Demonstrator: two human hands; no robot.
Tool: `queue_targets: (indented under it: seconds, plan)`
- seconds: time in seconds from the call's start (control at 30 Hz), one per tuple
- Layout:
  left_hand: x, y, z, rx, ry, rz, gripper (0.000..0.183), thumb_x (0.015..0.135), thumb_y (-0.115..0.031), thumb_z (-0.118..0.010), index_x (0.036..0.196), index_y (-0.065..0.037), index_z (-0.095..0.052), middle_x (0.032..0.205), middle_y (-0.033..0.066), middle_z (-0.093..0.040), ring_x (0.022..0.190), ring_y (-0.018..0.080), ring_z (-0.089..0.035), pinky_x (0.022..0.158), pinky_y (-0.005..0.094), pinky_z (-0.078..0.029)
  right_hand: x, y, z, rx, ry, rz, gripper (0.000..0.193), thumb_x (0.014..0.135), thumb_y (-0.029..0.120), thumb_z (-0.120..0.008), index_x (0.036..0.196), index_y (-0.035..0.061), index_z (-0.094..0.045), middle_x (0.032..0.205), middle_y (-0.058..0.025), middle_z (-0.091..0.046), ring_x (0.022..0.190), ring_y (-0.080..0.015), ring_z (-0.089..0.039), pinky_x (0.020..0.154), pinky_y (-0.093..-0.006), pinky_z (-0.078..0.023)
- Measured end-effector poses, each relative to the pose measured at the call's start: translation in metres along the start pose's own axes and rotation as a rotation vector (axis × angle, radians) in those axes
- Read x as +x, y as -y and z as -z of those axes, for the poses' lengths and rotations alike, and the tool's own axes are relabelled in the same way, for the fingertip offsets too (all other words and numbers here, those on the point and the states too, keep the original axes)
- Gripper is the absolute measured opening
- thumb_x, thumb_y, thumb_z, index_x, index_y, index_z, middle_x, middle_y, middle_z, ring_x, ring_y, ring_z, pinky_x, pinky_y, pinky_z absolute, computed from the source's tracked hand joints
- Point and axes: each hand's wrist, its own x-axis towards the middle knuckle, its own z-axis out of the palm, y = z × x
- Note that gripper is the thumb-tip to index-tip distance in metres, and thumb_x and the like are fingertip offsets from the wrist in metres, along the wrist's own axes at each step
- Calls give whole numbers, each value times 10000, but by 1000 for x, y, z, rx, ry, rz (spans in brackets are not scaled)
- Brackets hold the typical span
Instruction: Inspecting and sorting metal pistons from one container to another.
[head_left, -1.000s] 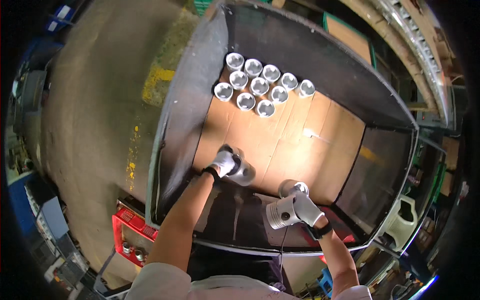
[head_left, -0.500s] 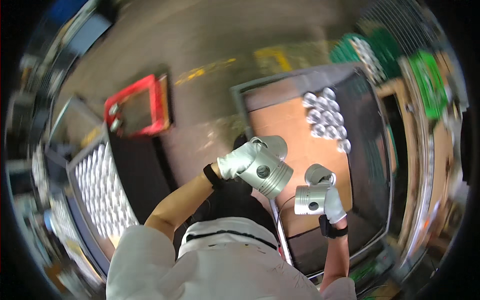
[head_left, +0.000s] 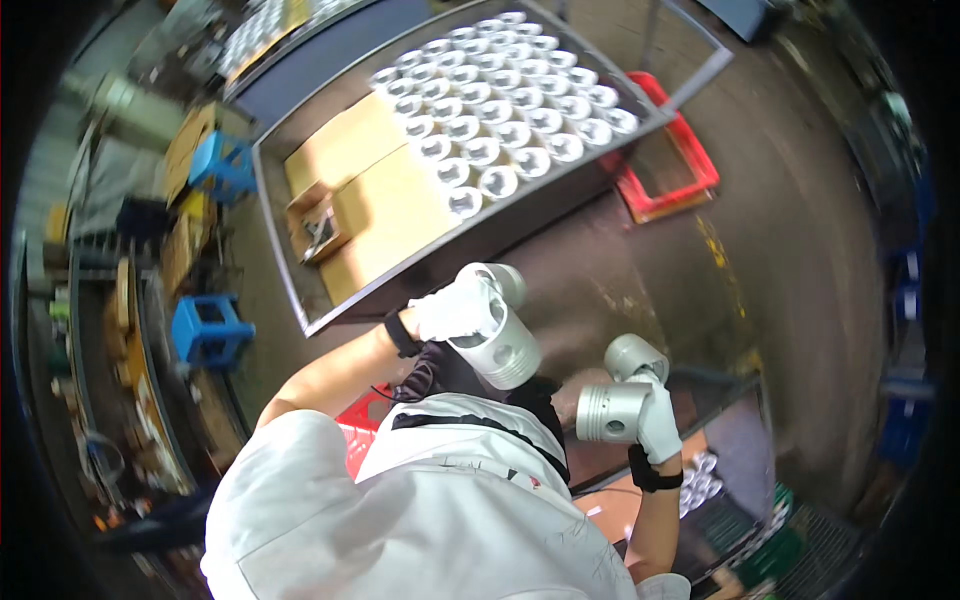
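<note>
My left hand (head_left: 455,308), in a white glove, is closed on two silver pistons. One piston (head_left: 510,358) points down and right with its ring grooves and pin hole showing; the other piston (head_left: 511,285) lies just behind it. Two more pistons are in my gloved right hand (head_left: 657,422): a grooved one (head_left: 606,412) lying sideways, and above it a second piston (head_left: 630,355) partly covered by the fingers. Both pairs hang in the air in front of my body. Ahead of my left hand stands a metal-framed cart (head_left: 380,275) with rows of upright pistons (head_left: 510,135).
Bare cardboard (head_left: 395,215) covers the cart's left part, where a small box (head_left: 318,225) of parts stands. A red crate (head_left: 700,150) sits beyond its right corner. Blue stools (head_left: 212,330) stand left. Another cart (head_left: 745,440) with several pistons is behind my right arm.
My view has swung left: the cart with many pistons is now in front, and the cardboard-lined cart has shifted to the lower right. Both hands still hold their pistons.
</note>
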Motion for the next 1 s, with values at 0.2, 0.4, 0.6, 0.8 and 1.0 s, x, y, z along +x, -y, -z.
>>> queue_targets:
  seconds: [0.2,0.4,0.6,0.8,1.0]
  plan:
    - [-149,2,104,162,-290,11,255,829,-96,-638,1074,-32,-609,906,46,-622,760,150,-542,758,314,-496,122,112,-145,-330,432,333,164,849,76,-507,934,30,-640,927,-119,-632,920,-239,-601,852,-357,-467]
    - [-263,67,177,346,-429,434,220,715,-136,-699,900,-19,-678,863,112,-658,771,264,-601,782,366,-481,239,132,-313,-215,802,418,184,909,26,-495,1065,46,-591,998,-65,-588,971,-185,-568,882,-300,-467]
    - [-279,96,233,609,-392,732,224,654,-204,-694,788,-25,-708,810,192,-664,812,338,-643,745,391,-490,335,99,-451,-369,944,235,171,966,77,-451,1077,82,-580,975,-17,-563,921,-112,-525,858,-261,-457]
    - [-279,139,272,555,-226,817,184,721,-141,-672,859,-21,-689,877,186,-647,848,312,-617,796,360,-468,376,100,-530,-1025,1071,649,138,793,55,-525,828,32,-656,818,-181,-659,798,-329,-628,729,-404,-494]
    - [-280,163,289,698,-3,794,142,722,-196,-667,745,-60,-703,790,143,-639,781,267,-602,725,352,-447,383,100,-566,-1358,1175,694,195,775,77,-495,772,-2,-674,796,-208,-666,775,-336,-646,705,-427,-501]
